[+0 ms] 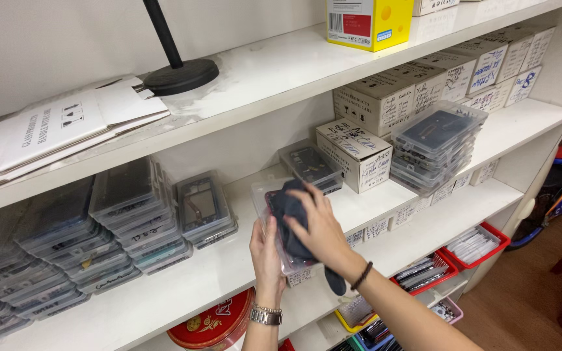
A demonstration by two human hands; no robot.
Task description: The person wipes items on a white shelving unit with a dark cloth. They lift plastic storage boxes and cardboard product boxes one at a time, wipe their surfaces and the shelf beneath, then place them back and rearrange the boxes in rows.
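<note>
My left hand (265,255) grips the lower left edge of a clear plastic case (263,197) held tilted in front of the middle shelf. A dark grey cloth (287,207) lies over the case, and my right hand (322,227) presses on it, fingers spread across the case's face. The cloth's tail hangs down below my right wrist. A metal watch sits on my left wrist and a dark band on my right.
White shelving (424,224) holds stacks of clear cases (438,144) and labelled white boxes (354,153). More case stacks (131,214) stand at left. A yellow box (369,23) and a black round stand base (180,75) sit on top. Red trays (476,246) lie lower right.
</note>
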